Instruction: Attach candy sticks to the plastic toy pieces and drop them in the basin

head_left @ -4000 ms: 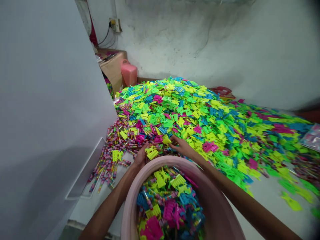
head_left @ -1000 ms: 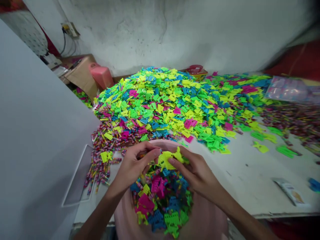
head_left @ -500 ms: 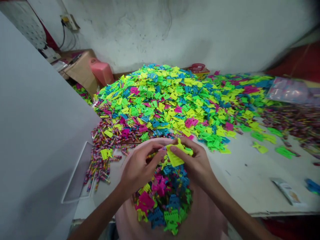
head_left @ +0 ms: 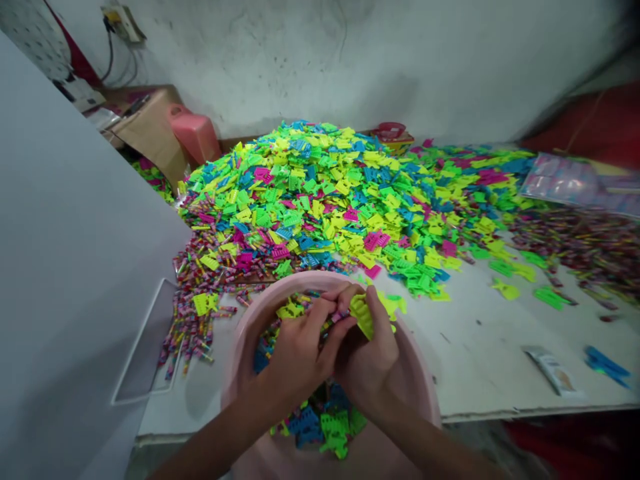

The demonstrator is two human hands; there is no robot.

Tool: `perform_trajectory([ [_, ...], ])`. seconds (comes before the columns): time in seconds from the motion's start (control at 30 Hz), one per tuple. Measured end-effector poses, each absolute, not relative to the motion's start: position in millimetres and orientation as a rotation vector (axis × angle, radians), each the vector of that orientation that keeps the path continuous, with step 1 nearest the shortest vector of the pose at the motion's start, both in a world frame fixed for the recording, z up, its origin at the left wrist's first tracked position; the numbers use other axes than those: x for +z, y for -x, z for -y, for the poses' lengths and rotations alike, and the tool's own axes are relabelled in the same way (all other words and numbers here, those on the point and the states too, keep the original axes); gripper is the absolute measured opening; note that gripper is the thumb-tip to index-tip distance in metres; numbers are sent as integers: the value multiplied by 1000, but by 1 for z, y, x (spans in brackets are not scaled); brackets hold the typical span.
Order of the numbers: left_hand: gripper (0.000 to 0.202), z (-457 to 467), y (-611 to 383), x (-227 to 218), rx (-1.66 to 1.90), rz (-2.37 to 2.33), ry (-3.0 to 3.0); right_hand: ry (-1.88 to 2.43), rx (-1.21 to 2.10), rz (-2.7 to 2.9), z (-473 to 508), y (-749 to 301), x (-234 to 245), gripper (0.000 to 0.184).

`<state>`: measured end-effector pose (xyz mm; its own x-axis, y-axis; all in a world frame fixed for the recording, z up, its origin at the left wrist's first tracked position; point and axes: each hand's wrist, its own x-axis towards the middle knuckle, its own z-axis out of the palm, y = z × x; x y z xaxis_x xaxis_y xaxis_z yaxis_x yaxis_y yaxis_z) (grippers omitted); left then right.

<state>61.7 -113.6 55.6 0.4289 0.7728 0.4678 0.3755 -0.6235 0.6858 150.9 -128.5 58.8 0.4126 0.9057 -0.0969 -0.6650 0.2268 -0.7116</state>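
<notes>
Both hands meet over a pink plastic basin that holds several small coloured plastic pieces and wrapped candy sticks. My right hand grips a yellow plastic piece between thumb and fingers. My left hand is closed in a pinch against that same piece, on what looks like a thin wrapped candy stick. A large heap of yellow, green, blue and pink plastic pieces covers the white table just beyond the basin.
Loose wrapped candy sticks lie left of the basin, more at far right. A cardboard box and pink container stand at back left. A small sachet and blue piece lie near the table's front edge. A grey panel fills the left.
My hands left the heap and came back over the basin with a yellow piece. Over the last second they closed tightly together on it and sank lower.
</notes>
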Motion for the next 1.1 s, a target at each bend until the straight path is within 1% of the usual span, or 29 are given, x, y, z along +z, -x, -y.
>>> perform_trajectory([
  [0.1, 14, 113, -61, 51, 1064, -1004, -2289, 822, 1127, 379, 128, -150, 58, 42],
  [0.23, 22, 114, -59, 44, 1012, -1037, -2345, 983, 1058, 451, 129, -150, 58, 44],
  [0.53, 22, 116, -57, 45, 994, -1019, -2290, 1007, 1054, 430, 133, -147, 60, 45],
  [0.73, 26, 118, -59, 41, 928, -996, -2386, 1090, 1202, 408, 129, -151, 55, 49],
  [0.97, 22, 112, -61, 43, 938, -1037, -2272, 1034, 1222, 404, 122, -151, 55, 42],
  [1.1, 14, 108, -61, 52, 982, -977, -1968, 1036, 1096, 525, 122, -169, 59, 37],
])
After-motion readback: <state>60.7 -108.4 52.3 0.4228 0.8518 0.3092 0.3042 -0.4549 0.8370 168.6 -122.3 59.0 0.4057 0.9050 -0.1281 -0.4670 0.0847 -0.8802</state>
